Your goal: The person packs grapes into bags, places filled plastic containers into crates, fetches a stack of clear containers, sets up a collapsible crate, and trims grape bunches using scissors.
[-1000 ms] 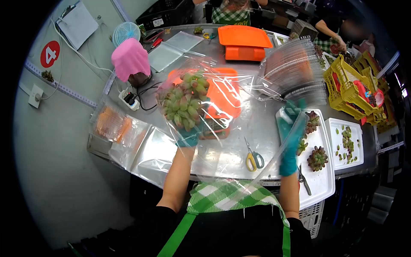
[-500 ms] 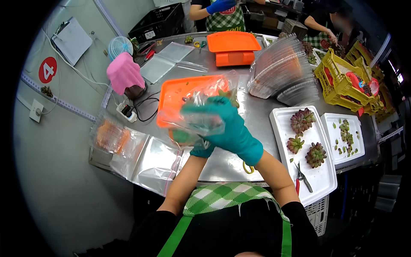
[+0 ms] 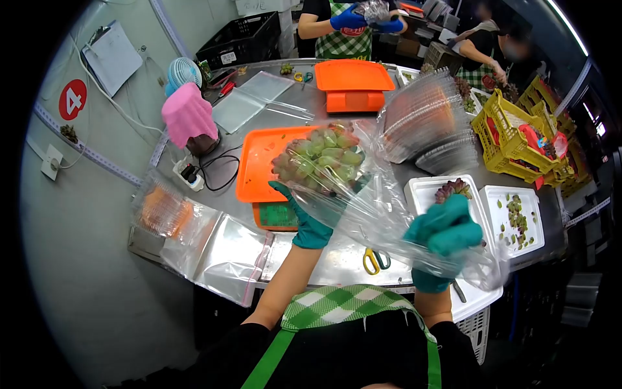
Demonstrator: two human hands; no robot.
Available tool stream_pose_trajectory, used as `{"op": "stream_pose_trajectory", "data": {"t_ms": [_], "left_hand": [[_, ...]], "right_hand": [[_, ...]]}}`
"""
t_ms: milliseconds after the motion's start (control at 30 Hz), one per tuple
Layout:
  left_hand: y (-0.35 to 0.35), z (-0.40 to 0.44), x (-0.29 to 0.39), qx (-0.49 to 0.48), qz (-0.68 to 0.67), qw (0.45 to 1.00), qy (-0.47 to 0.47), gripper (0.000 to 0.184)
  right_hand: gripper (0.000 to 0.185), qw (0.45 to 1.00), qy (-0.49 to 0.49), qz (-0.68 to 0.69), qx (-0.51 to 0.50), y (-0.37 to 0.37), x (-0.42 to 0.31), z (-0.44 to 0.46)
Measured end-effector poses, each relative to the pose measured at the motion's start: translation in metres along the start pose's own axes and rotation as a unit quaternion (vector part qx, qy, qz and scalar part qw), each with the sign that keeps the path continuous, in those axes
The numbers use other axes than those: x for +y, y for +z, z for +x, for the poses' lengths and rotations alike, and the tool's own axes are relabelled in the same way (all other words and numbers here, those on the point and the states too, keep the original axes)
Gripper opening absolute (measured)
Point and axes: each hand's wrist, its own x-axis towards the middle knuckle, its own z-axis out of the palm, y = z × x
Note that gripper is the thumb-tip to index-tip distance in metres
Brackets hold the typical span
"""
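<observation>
A large green and reddish succulent (image 3: 321,159) sits inside a clear plastic bag (image 3: 379,217). My left hand (image 3: 311,223), in a teal glove, cups the bagged succulent from below; its thumb shows and the other fingers are behind the plastic. To the right, the fingers of my right hand (image 3: 444,233), also gloved and slightly blurred, are closed round the loose end of the bag. The plastic stretches between both hands. Behind and below the succulent stands an orange scale (image 3: 256,170) with a green display panel.
Yellow-handled scissors (image 3: 370,261) lie near the front edge. White trays hold succulents (image 3: 453,188) and loose leaves (image 3: 518,220). Stacked clear plastic trays (image 3: 424,117), a second orange scale (image 3: 355,78) and flat bags (image 3: 223,249) surround the workspace. Co-workers stand behind the table.
My hands have moved apart, the right one swinging right with the bag's end. The succulent, mostly hidden before, now shows inside the bag, held by my left hand.
</observation>
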Motion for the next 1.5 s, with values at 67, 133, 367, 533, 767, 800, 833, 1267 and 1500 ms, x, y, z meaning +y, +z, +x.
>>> {"op": "stream_pose_trajectory", "data": {"t_ms": [67, 133, 367, 533, 767, 800, 833, 1267, 1500], "left_hand": [[0.004, 0.004, -0.003, 0.002, -0.031, 0.999, -0.016, 0.053], [0.009, 0.01, -0.008, 0.0, -0.1, 0.994, -0.047, 0.053], [0.001, 0.034, -0.032, -0.104, -0.57, 0.773, -0.257, 0.054], [-0.019, 0.031, -0.017, -0.219, -0.613, 0.712, -0.262, 0.054], [-0.043, 0.051, 0.068, -0.274, -0.364, 0.87, -0.189, 0.058], [-0.045, 0.053, 0.074, -0.305, -0.292, 0.88, -0.216, 0.061], [-0.044, 0.056, 0.077, -0.357, -0.215, 0.885, -0.209, 0.062], [-0.026, -0.015, 0.011, -0.164, -0.446, 0.792, -0.383, 0.055], [-0.029, -0.049, 0.043, -0.287, -0.777, 0.373, -0.417, 0.071]], "right_hand": [[0.025, 0.997, -0.022, 0.06, 0.046, -0.006, -0.002, -0.001], [0.017, 0.989, -0.036, 0.11, 0.089, -0.027, 0.004, -0.005], [0.044, 0.957, 0.02, 0.19, 0.219, -0.018, -0.005, 0.04], [0.03, 0.989, 0.096, -0.115, 0.022, 0.004, 0.018, 0.074], [0.047, 0.919, 0.294, 0.26, -0.041, -0.014, 0.149, 0.015], [0.049, 0.849, 0.305, 0.429, -0.041, -0.011, 0.154, -0.008], [0.05, 0.752, 0.304, 0.583, -0.038, -0.009, 0.155, -0.026], [0.054, 0.631, 0.462, 0.623, -0.029, -0.037, 0.138, -0.086], [0.053, 0.67, 0.548, 0.499, -0.039, -0.03, 0.129, -0.075]]}}
